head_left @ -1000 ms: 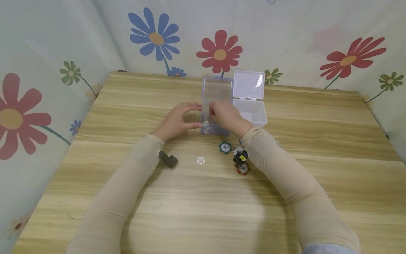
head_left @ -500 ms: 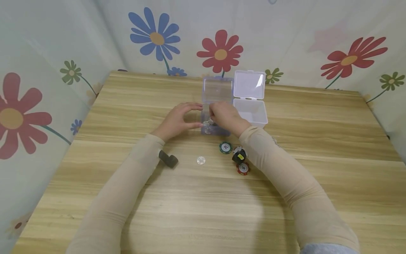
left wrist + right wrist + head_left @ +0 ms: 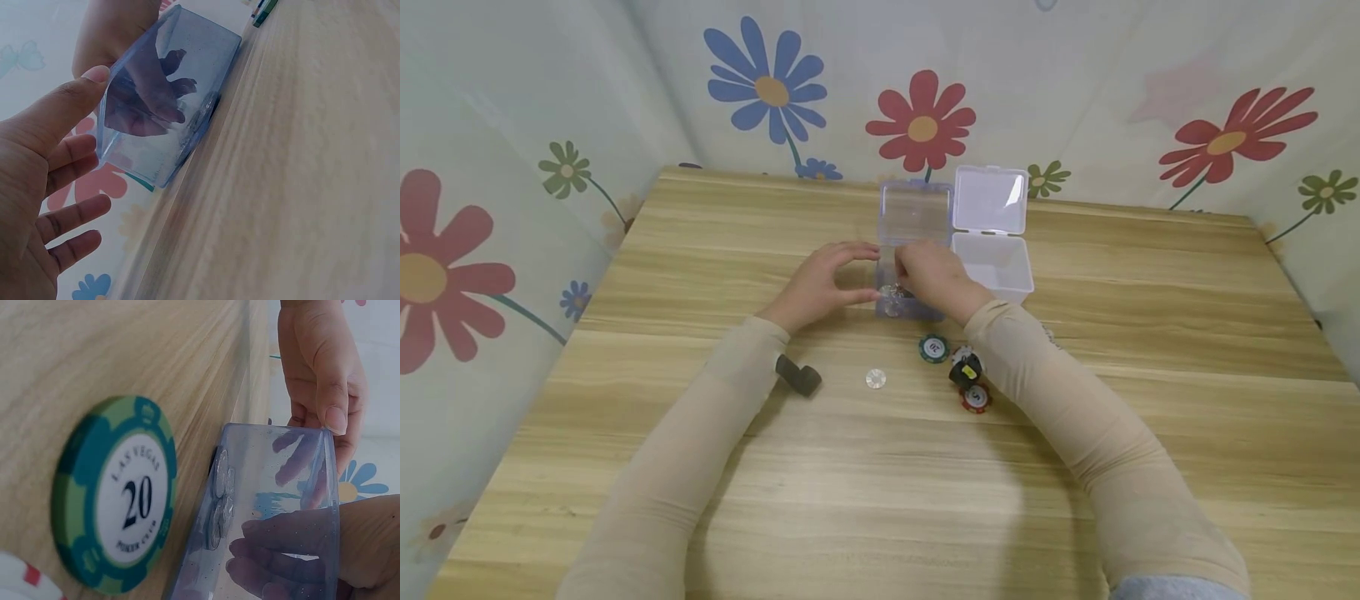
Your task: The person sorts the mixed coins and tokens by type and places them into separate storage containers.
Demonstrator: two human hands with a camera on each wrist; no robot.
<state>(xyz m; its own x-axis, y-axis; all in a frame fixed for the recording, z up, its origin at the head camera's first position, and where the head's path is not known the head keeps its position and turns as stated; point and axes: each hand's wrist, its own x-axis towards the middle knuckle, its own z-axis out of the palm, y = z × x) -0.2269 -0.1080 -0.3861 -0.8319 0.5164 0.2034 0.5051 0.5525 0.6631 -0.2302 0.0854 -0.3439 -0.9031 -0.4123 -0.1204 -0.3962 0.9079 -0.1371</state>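
Note:
A clear bluish plastic box (image 3: 910, 310) stands with its lid raised, several silvery coin-like discs (image 3: 220, 487) on its bottom. My right hand (image 3: 934, 271) reaches down into it; through the wall in the right wrist view its fingers (image 3: 281, 534) look loosely spread above the discs, with nothing seen between them. My left hand (image 3: 822, 286) is at the box's left side. In the left wrist view its thumb touches the rim and the other fingers extend along the outside. Another silvery disc (image 3: 876, 379) lies on the table in front.
A white box (image 3: 992, 262) with its lid up stands right of the bluish one. Poker chips lie in front: a green 20 chip (image 3: 933, 348), a red chip (image 3: 975, 398) and a white chip (image 3: 961, 356) partly covered by the black wrist camera (image 3: 966, 372). A flowered wall backs the table.
My right wrist has shifted slightly left, and the discs inside the bluish box look a little rearranged near its fingers. The left hand and the disc on the table have stayed put.

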